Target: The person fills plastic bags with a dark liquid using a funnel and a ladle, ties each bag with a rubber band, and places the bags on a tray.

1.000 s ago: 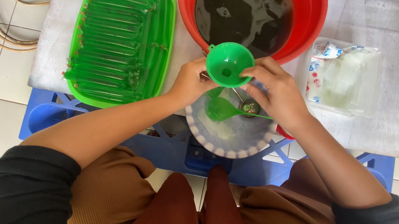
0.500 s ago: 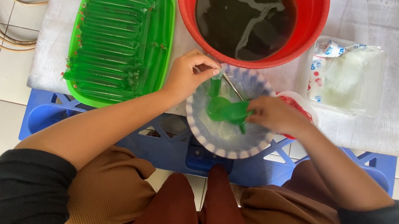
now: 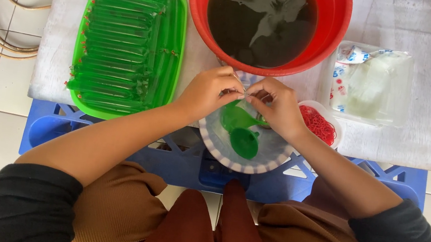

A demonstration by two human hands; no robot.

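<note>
Both hands meet over the plate [image 3: 271, 164], fingertips pinched together on something thin and clear, most likely the mouth of a small plastic tube. The left hand [image 3: 209, 93] pinches from nine o'clock and the right hand [image 3: 277, 106] from three o'clock; each grip is narrow, thumb against forefinger. What sits between the fingertips is too small to make out for sure. Just below the hands, at six o'clock, a green funnel [image 3: 244, 141] lies tipped on the plate, apart from the fingers.

The step in hand looks like closing or tying off a filled tube. The next move would call for a steady pinch so that nothing spills, and a reach to the red bands [image 3: 319, 124] in the small dish at three o'clock.

Farther out, the red basin [image 3: 339, 21] of dark liquid stands at twelve o'clock. A green tray [image 3: 179, 38] of filled tubes lies at ten o'clock on the tabletop [image 3: 424, 137], and a bag of clear sleeves [image 3: 373, 83] at two o'clock.
</note>
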